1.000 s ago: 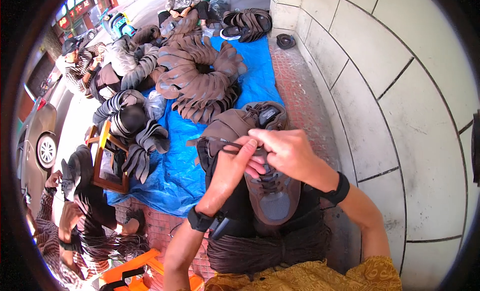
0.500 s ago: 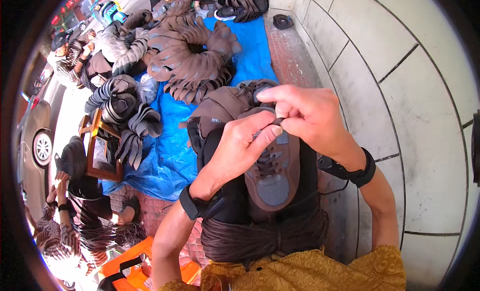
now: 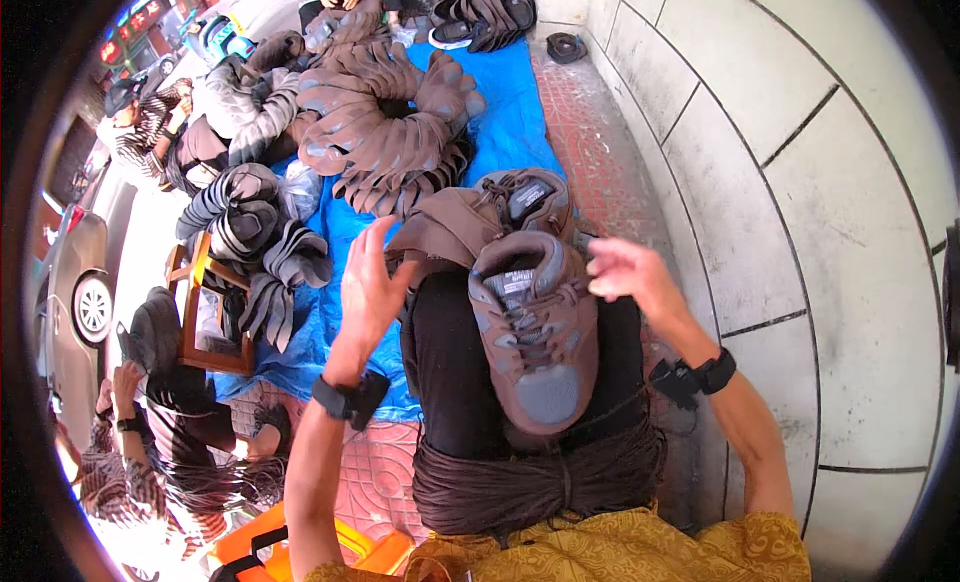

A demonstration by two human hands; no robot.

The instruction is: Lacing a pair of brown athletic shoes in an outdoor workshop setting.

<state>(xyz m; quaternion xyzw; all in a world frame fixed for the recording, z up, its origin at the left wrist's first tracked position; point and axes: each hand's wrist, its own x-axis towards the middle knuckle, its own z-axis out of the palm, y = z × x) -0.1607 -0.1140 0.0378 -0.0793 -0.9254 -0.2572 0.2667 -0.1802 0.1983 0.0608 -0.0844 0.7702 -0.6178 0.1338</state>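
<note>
A brown and grey lace-up shoe (image 3: 535,332) lies on my lap, toe toward me, on black cloth (image 3: 450,372). A second brown shoe (image 3: 500,207) sits just beyond it. My left hand (image 3: 368,282) is raised to the left of the shoe with fingers spread, holding nothing. My right hand (image 3: 630,272) hovers at the shoe's right side, fingers loosely curled; a thin lace end may run from it, but I cannot tell. Both wrists wear black bands. A bundle of dark brown laces (image 3: 530,482) lies across my lap below the shoe.
A blue tarp (image 3: 520,112) on the brick pavement carries rings of brown soles (image 3: 390,122) and dark sandals (image 3: 250,242). A tiled wall (image 3: 800,182) runs along the right. People sit at the left and top, near a wooden stool (image 3: 200,312), a car (image 3: 80,292) and an orange crate (image 3: 290,542).
Both hands were pinched together on the laces at the shoe's tongue. Now they have come apart, the left swung out to the left and opened, the right drawn to the right.
</note>
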